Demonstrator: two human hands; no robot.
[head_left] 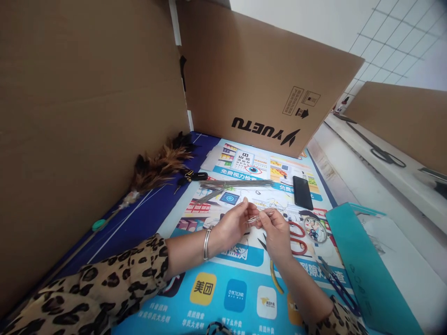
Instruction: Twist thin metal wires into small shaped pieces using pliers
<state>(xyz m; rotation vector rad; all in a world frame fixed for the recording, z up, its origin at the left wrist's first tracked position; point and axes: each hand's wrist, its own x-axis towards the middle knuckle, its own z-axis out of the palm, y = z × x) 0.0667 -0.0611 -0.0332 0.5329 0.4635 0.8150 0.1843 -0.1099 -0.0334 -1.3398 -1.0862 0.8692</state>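
My left hand (234,222) and my right hand (276,231) meet over a printed poster (237,288) on the table. Both pinch a thin clear or silvery strand (260,216) that runs between their fingertips. A silver bangle (207,244) circles my left wrist, and both sleeves are leopard print. Under my right hand lie red-handled scissors (296,237) and yellow-handled pliers (275,279). A bundle of thin metal wires (237,184) lies beyond my hands.
Cardboard walls (87,116) enclose the left and back. A feather duster (157,170) lies at the left, a black phone (302,192) beyond my right hand, a tape roll (315,229) beside the scissors, and a teal bag (363,270) at the right.
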